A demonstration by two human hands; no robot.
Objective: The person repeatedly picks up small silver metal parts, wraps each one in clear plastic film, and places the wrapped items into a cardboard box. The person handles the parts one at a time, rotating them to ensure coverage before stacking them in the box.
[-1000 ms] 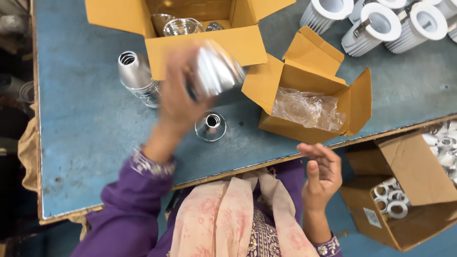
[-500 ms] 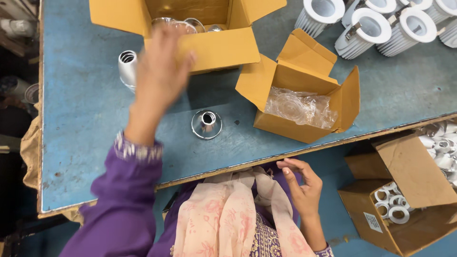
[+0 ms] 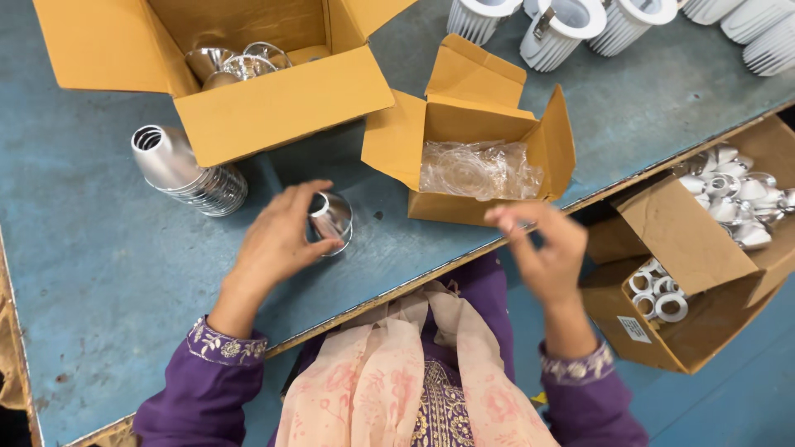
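Observation:
My left hand (image 3: 277, 237) rests on the blue table (image 3: 99, 273) with its fingers closed around a small shiny metal reflector cup (image 3: 334, 220). To its left lies a stack of nested silver reflector cones (image 3: 178, 170) on its side. My right hand (image 3: 542, 248) hovers at the table's near edge, fingers loosely curled and apart, with nothing visible in it. Just beyond it stands a small open cardboard box (image 3: 472, 124) holding clear plastic bags (image 3: 476, 168).
A large open cardboard box (image 3: 248, 99) with shiny reflectors (image 3: 236, 64) sits at the back. White finned lamp housings (image 3: 546, 25) line the far right. Below the table edge, open cartons hold white rings (image 3: 658, 294) and silver parts (image 3: 733, 194).
My left hand came back from the large box down to the single reflector on the table and took hold of it. My right hand rose from my lap to the table edge.

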